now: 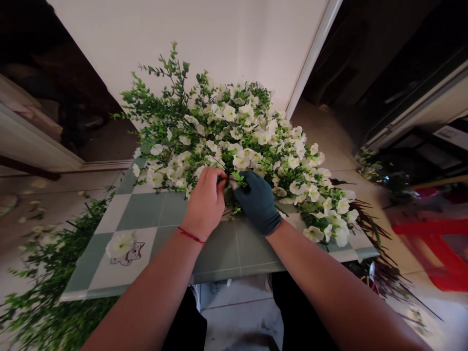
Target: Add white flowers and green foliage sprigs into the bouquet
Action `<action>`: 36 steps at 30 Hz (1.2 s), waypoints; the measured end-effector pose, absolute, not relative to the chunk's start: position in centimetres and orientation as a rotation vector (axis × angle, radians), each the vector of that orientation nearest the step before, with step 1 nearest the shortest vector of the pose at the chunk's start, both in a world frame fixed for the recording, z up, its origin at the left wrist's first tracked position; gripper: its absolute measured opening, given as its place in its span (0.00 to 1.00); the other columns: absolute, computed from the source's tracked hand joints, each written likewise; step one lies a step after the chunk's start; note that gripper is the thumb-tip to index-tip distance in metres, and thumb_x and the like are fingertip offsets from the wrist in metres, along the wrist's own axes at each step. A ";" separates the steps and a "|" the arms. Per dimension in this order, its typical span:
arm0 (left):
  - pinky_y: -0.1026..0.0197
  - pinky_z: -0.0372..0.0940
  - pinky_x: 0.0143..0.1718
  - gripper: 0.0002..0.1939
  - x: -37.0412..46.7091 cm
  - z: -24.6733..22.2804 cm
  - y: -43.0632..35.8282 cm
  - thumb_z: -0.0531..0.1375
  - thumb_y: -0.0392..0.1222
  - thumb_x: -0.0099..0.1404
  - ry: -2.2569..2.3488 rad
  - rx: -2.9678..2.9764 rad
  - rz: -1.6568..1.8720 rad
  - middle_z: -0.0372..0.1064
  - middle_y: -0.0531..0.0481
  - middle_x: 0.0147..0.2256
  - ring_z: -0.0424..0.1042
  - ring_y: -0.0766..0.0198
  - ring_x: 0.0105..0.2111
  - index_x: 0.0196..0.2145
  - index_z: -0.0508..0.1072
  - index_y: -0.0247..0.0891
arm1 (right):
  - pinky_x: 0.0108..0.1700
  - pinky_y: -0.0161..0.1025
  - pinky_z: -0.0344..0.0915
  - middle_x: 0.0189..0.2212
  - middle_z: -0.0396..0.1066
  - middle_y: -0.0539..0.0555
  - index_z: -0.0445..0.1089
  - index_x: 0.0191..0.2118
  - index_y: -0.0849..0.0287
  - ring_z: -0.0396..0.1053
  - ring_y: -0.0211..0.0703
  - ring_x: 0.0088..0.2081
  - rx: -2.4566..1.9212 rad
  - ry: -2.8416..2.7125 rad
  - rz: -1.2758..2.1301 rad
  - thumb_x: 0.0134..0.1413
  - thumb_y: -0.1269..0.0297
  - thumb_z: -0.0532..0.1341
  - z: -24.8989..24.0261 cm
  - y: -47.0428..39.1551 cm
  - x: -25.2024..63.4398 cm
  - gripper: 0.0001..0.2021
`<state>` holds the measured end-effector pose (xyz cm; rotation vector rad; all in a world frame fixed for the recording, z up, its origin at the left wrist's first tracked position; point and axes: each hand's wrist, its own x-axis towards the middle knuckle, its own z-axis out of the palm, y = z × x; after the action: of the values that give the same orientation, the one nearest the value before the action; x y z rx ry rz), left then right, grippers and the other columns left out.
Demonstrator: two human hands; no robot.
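Note:
A big heap of white artificial flowers (pixel 241 158) with green leaves covers the far part of a checked table (pixel 219 243). My left hand (pixel 207 197), bare and with a red string at the wrist, pinches a thin dark stem at the near edge of the heap. Close beside it, my right hand (pixel 258 200) wears a dark green glove with bare fingertips and is closed on a small green leafy sprig (pixel 238 179). The fingertips of both hands almost meet. One loose white flower (pixel 120 244) lies on the table at the left, by a printed cartoon animal.
Leafy green branches (pixel 54 278) lie on the floor at the left. Dark reddish foliage (pixel 380 263) sticks out past the table's right end, near a red plastic stool (pixel 438 243). A pale wall panel (pixel 197 34) stands behind the heap.

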<state>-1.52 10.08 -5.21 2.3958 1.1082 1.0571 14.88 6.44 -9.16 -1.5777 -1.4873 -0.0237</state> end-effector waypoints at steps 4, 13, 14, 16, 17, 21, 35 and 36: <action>0.55 0.70 0.41 0.06 -1.7 -4.9 10.2 0.54 0.34 0.82 1.108 2.486 0.974 0.73 0.42 0.51 0.74 0.57 0.41 0.51 0.69 0.41 | 0.46 0.45 0.76 0.42 0.84 0.59 0.80 0.48 0.55 0.82 0.55 0.44 -1.572 -1.485 -0.038 0.69 0.57 0.65 -9.4 6.5 15.0 0.10; 0.52 0.73 0.41 0.08 -1.9 -5.1 10.4 0.53 0.36 0.83 1.102 2.567 0.881 0.76 0.40 0.53 0.79 0.52 0.43 0.51 0.72 0.41 | 0.45 0.46 0.75 0.41 0.83 0.59 0.80 0.47 0.56 0.81 0.55 0.43 -1.551 -1.503 -0.054 0.68 0.59 0.63 -9.2 6.2 15.0 0.10; 0.51 0.74 0.41 0.09 -1.9 -5.1 10.4 0.53 0.36 0.83 1.099 2.573 0.878 0.76 0.40 0.53 0.79 0.51 0.44 0.52 0.73 0.41 | 0.45 0.46 0.75 0.41 0.84 0.59 0.79 0.47 0.56 0.81 0.55 0.43 -1.549 -1.502 -0.057 0.68 0.59 0.63 -9.2 6.1 15.0 0.10; 0.51 0.75 0.42 0.10 -2.0 -5.1 10.5 0.53 0.35 0.83 1.095 2.576 0.891 0.78 0.41 0.52 0.81 0.50 0.46 0.52 0.73 0.40 | 0.45 0.47 0.76 0.42 0.84 0.60 0.79 0.47 0.56 0.81 0.56 0.43 -1.552 -1.500 -0.062 0.68 0.58 0.63 -9.2 6.1 15.0 0.10; 0.51 0.76 0.43 0.10 -2.1 -5.2 10.5 0.54 0.34 0.82 1.093 2.573 0.903 0.78 0.41 0.52 0.81 0.50 0.47 0.52 0.74 0.40 | 0.45 0.47 0.76 0.41 0.84 0.60 0.79 0.47 0.56 0.81 0.56 0.43 -1.554 -1.497 -0.064 0.69 0.58 0.63 -9.2 6.1 14.9 0.10; 0.52 0.76 0.43 0.10 -2.2 -5.2 10.7 0.55 0.31 0.81 1.072 2.566 0.941 0.80 0.43 0.49 0.83 0.51 0.47 0.51 0.75 0.40 | 0.45 0.46 0.76 0.41 0.83 0.59 0.79 0.47 0.56 0.81 0.55 0.43 -1.546 -1.490 -0.071 0.69 0.59 0.63 -9.4 6.1 14.9 0.10; 0.54 0.78 0.51 0.06 -1.9 -5.1 10.5 0.62 0.33 0.79 1.080 2.473 1.034 0.83 0.46 0.47 0.83 0.55 0.48 0.48 0.78 0.41 | 0.49 0.51 0.77 0.43 0.82 0.63 0.76 0.50 0.57 0.79 0.58 0.46 -1.564 -1.548 -0.076 0.70 0.60 0.60 -9.5 6.1 15.1 0.11; 0.53 0.77 0.51 0.06 -1.8 -5.1 10.5 0.62 0.34 0.79 1.100 2.471 1.011 0.83 0.45 0.48 0.83 0.55 0.48 0.50 0.77 0.41 | 0.49 0.50 0.77 0.44 0.83 0.62 0.76 0.51 0.57 0.79 0.57 0.46 -1.566 -1.545 -0.075 0.70 0.60 0.61 -9.5 6.2 15.1 0.11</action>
<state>-1.84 10.49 -5.08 2.4709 1.1004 1.0107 15.10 6.17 -9.45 -1.5661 -1.5448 -0.0752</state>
